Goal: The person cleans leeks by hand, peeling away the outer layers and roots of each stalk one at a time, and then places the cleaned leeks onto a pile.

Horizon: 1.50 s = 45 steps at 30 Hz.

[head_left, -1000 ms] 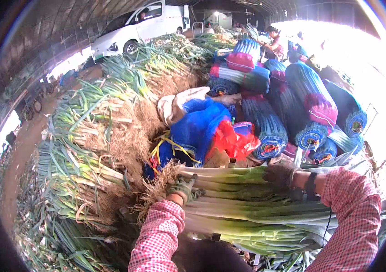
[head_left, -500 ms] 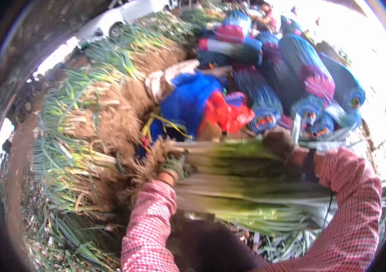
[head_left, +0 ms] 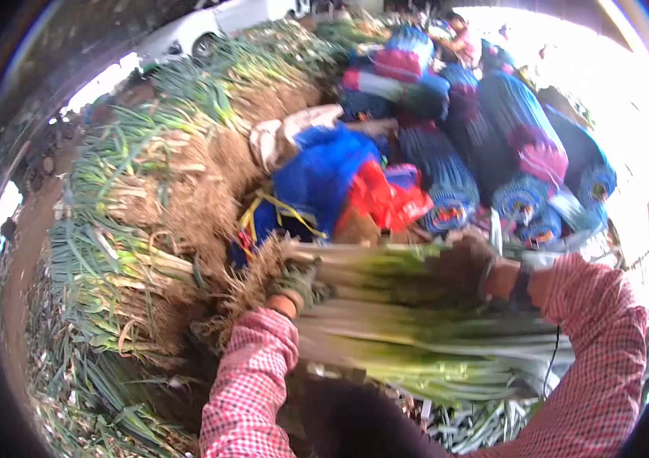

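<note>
A thick pile of leeks (head_left: 385, 324) lies crosswise in front of me, its shaggy roots (head_left: 252, 286) at the left and green leaves at the right. My left hand (head_left: 299, 284), in a greenish glove, is closed over the white stalks just beside the roots. On the far edge of the pile, where the stalks turn green, rests my right hand (head_left: 463, 263) in a dark glove. Motion blurs its fingers, so their grip cannot be made out.
More leeks (head_left: 133, 198) are stacked at the left, roots facing inward. Beyond the pile lie a blue cloth (head_left: 320, 172), a red plastic bag (head_left: 393, 200) and several rolled blue net bundles (head_left: 519, 114). Another person (head_left: 462, 42) is at the back. A white vehicle (head_left: 214, 27) stands far left.
My right hand has shifted slightly left and down along the pile. My left hand stays by the roots. The whole view has shifted a little.
</note>
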Each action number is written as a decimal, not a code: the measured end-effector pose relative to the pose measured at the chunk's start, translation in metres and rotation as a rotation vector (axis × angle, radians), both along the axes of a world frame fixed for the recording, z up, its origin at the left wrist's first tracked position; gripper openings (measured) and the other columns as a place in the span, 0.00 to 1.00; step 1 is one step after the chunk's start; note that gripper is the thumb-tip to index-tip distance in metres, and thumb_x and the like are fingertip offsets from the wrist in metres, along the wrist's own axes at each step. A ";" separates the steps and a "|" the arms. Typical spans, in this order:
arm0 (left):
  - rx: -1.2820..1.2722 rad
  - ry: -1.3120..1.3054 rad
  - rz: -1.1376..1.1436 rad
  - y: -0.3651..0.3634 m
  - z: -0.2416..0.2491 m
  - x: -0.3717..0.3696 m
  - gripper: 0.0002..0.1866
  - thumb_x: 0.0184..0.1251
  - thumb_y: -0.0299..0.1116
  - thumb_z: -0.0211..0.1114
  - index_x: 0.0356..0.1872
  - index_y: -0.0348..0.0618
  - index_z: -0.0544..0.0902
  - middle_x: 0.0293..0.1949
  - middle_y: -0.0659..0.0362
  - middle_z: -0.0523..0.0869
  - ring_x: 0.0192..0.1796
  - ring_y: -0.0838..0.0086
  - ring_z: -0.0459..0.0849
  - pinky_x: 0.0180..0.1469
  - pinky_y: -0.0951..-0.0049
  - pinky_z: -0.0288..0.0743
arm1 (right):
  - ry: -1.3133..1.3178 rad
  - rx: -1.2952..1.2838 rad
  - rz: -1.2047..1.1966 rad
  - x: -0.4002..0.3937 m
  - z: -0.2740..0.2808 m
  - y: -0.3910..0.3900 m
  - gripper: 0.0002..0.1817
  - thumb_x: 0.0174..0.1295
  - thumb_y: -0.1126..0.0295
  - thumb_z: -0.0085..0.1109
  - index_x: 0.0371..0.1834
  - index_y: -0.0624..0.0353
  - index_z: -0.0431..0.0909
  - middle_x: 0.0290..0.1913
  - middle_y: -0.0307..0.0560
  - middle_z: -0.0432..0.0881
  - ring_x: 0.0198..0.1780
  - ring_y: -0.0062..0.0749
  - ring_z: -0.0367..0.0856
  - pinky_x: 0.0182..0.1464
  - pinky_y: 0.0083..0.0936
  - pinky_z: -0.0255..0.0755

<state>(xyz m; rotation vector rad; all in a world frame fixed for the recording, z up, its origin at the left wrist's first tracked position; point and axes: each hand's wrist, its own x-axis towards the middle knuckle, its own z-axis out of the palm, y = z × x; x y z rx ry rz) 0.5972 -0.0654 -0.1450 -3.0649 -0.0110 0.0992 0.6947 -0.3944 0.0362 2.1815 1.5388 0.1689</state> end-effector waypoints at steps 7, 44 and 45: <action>-0.244 0.187 0.135 -0.011 0.015 -0.003 0.49 0.51 0.75 0.44 0.70 0.54 0.52 0.67 0.37 0.52 0.69 0.42 0.48 0.69 0.49 0.42 | 0.125 -0.119 0.142 0.008 -0.013 -0.005 0.13 0.57 0.65 0.47 0.43 0.57 0.73 0.19 0.41 0.77 0.23 0.37 0.79 0.19 0.40 0.65; -1.650 -1.721 1.290 0.047 0.092 -0.640 0.16 0.64 0.37 0.57 0.51 0.45 0.75 0.47 0.56 0.78 0.48 0.68 0.77 0.50 0.67 0.74 | 0.631 -0.757 0.908 -0.423 -0.162 0.276 0.25 0.54 0.54 0.59 0.55 0.46 0.72 0.50 0.50 0.77 0.45 0.46 0.78 0.45 0.38 0.71; -1.646 -1.761 1.365 0.041 0.105 -0.633 0.17 0.65 0.37 0.56 0.52 0.43 0.73 0.47 0.56 0.78 0.49 0.68 0.77 0.51 0.67 0.74 | 0.636 -0.773 0.916 -0.440 -0.179 0.285 0.25 0.54 0.54 0.59 0.55 0.46 0.72 0.50 0.50 0.77 0.45 0.46 0.78 0.45 0.38 0.71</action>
